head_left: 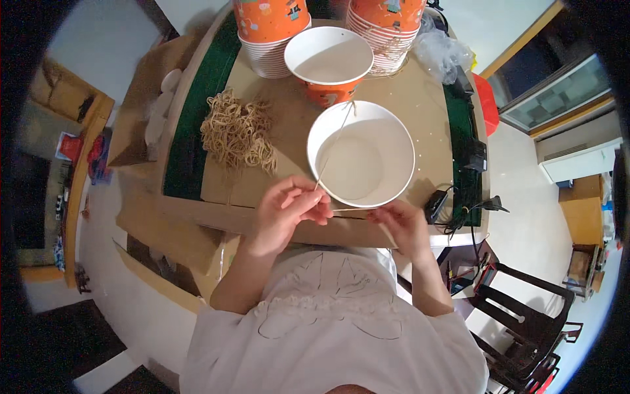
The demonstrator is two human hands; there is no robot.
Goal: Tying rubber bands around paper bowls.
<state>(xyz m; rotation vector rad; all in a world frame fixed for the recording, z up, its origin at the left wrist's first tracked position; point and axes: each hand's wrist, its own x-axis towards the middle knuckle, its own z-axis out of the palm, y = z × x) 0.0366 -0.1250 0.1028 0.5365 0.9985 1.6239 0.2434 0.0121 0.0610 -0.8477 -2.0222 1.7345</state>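
A white-lined paper bucket (361, 157) stands at the table's front, its open mouth toward me. Tan cord (335, 150) is attached at its far rim and runs across the mouth to my left hand (294, 209), which pinches it near the left front rim. From there the cord stretches rightward to my right hand (401, 224), closed on it by the near rim. Behind this bucket sits another orange paper bucket (328, 92) with a white inside. A tangled heap of tan cords (237, 131) lies to the left.
Two stacks of orange paper buckets, left (272, 39) and right (387, 33), stand at the back. Clear plastic bags (443, 52) lie back right. Black adapters and cables (453, 210) occupy the right edge. An open cardboard box (170, 249) is below left; a dark chair (525, 308) stands right.
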